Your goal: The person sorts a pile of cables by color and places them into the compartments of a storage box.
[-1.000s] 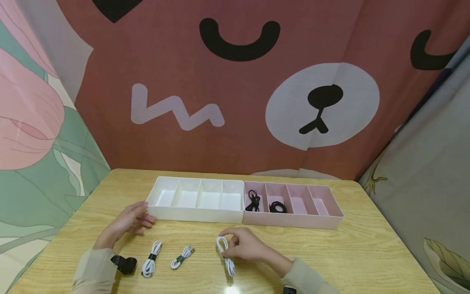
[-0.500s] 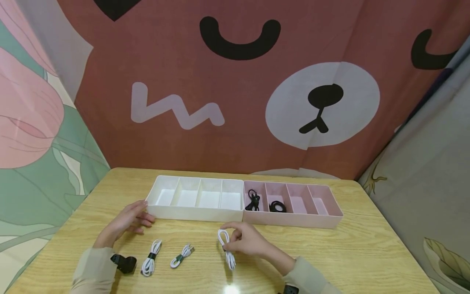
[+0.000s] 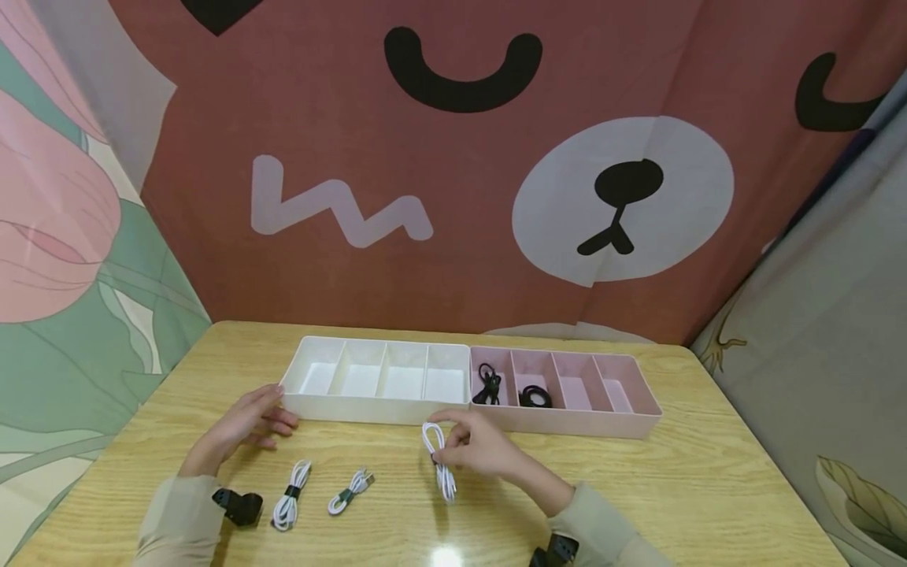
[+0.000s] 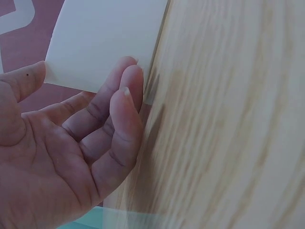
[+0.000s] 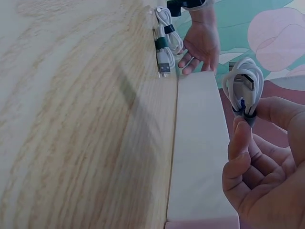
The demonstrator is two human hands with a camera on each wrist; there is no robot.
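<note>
My right hand [image 3: 480,447] pinches a bundled white charging cable [image 3: 444,479] between thumb and fingers, above the table in front of the boxes. In the right wrist view a metal plug shows within the loops of this white cable [image 5: 255,81], tied with a dark band. My left hand [image 3: 244,421] is at the left end of the white divided box [image 3: 368,409], fingers loosely bent and thumb tip right at its edge. In the left wrist view the left hand [image 4: 71,148] has its palm in sight, with nothing in it.
Two more bundled white cables, one longer [image 3: 290,498] and one shorter [image 3: 350,493], lie on the wooden table [image 3: 638,504]. A pink divided box [image 3: 574,423] adjoins the white one, with black cables [image 3: 487,386] in its two left compartments. A patterned curtain [image 3: 340,283] hangs behind.
My right hand has moved away from me toward the boxes, carrying the white cable with it. The left hand has stayed by the white box's corner.
</note>
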